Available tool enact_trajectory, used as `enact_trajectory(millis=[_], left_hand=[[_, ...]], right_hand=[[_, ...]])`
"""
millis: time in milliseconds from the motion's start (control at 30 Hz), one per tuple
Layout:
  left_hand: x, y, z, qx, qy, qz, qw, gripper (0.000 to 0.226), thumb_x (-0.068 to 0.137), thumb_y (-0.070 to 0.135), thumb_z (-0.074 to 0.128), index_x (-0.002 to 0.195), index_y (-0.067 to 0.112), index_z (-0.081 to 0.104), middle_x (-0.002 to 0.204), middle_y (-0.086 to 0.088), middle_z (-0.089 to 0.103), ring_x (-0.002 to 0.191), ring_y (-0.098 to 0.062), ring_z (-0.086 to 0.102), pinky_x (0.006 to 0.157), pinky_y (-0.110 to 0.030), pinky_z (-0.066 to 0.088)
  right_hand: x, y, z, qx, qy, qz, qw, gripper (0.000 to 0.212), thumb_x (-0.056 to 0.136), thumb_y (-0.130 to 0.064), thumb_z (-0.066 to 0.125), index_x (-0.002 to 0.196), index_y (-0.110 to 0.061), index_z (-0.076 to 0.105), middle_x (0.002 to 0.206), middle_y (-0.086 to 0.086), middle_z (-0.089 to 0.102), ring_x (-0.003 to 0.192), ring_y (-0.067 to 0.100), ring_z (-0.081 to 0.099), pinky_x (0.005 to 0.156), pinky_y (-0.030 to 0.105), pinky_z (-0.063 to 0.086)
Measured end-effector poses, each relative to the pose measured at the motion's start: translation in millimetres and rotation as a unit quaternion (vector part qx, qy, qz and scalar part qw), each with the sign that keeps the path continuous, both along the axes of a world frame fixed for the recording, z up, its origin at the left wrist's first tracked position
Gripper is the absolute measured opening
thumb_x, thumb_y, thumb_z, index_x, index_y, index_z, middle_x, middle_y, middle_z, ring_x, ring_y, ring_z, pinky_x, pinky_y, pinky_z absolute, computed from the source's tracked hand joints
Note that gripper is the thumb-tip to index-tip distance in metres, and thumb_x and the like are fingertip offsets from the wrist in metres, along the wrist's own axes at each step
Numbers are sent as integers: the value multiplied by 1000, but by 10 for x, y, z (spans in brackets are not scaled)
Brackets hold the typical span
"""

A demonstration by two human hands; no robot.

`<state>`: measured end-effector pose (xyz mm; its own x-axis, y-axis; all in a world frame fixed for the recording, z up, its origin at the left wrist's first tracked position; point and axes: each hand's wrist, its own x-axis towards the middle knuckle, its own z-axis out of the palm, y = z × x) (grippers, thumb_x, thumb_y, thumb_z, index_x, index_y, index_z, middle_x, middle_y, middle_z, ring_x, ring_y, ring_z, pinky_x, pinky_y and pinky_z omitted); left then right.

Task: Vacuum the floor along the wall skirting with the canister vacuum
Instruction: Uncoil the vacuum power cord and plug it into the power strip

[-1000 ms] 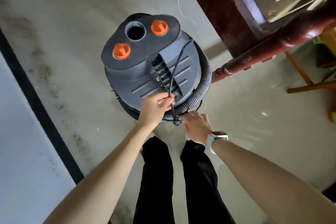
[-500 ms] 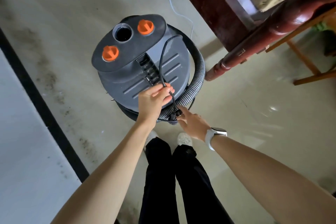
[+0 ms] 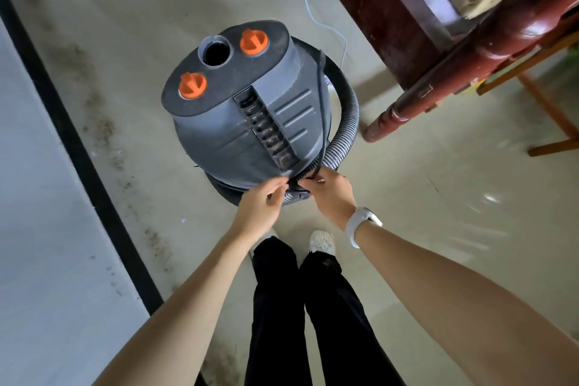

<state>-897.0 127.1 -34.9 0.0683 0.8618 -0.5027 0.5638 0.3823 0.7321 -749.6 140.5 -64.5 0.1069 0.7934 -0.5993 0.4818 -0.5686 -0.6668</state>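
Note:
A grey canister vacuum (image 3: pixel 225 131) with two orange knobs and an open round port stands on the floor in front of my feet. Its ribbed grey hose (image 3: pixel 346 131) coils around the right side of the body. A black power cord (image 3: pixel 320 103) runs down the right of the lid to the near rim. My right hand (image 3: pixel 329 194) pinches the cord at that rim. My left hand (image 3: pixel 261 202) is beside it, fingers curled at the hose and cord; what it holds is partly hidden.
A black skirting strip (image 3: pixel 78 150) runs diagonally along the white wall (image 3: pixel 37 229) at left, with dirt specks on the floor beside it. Dark red wooden furniture (image 3: pixel 438 66) with a turned leg stands at right. A thin white cable (image 3: pixel 313 12) lies on the floor behind the vacuum.
My left hand let go of the cord on the lid and dropped to the near rim. My right hand rose to take the cord there. The cord now lies along the lid's right side.

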Motion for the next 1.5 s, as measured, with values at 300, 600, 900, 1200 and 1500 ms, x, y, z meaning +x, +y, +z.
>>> enact_trajectory(millis=[300, 600, 900, 1200, 1500], left_hand=[[49, -192, -266, -37, 282, -242, 928, 40, 95, 30, 45, 133, 18, 46, 133, 0, 49, 129, -17, 41, 115, -50, 15], [-134, 166, 301, 35, 107, -91, 989, 37, 97, 18, 48, 133, 10, 51, 134, -8, 54, 121, -20, 52, 100, -27, 37], [-1004, 1303, 1401, 161, 76, 73, 981, 51, 92, 7, 55, 140, 5, 38, 138, -14, 46, 116, -28, 55, 95, -32, 43], [-2479, 2770, 2331, 336, 41, 112, 934, 92, 85, 7, 66, 150, 6, 0, 158, -12, 0, 147, -24, 1, 117, -30, 5], [-3649, 3652, 2412, 260, -20, 15, 965, 29, 97, 12, 50, 126, 11, 53, 126, -10, 60, 116, -13, 54, 95, -17, 34]], right_hand=[[4, 152, -29, -8, 73, -201, 977, 12, 90, -17, 57, 79, -12, 54, 75, 3, 60, 76, 28, 62, 71, 33, 55], [105, 1013, 727, 182, 21, -111, 977, 15, 98, -10, 33, 94, -9, 48, 73, 8, 51, 71, 27, 52, 69, 38, 45], [-641, 2028, 2048, 360, 55, 22, 931, 16, 97, -4, 36, 96, -15, 48, 67, -8, 44, 62, 8, 43, 65, 27, 39], [-2220, 3032, 3004, 471, 117, 100, 869, 21, 98, -7, 36, 101, -2, 56, 75, -13, 45, 67, -7, 47, 69, 8, 34], [-3361, 3681, 2790, 451, 111, 43, 884, 24, 98, -12, 33, 95, -5, 56, 82, -9, 51, 73, -6, 50, 73, 10, 34]])
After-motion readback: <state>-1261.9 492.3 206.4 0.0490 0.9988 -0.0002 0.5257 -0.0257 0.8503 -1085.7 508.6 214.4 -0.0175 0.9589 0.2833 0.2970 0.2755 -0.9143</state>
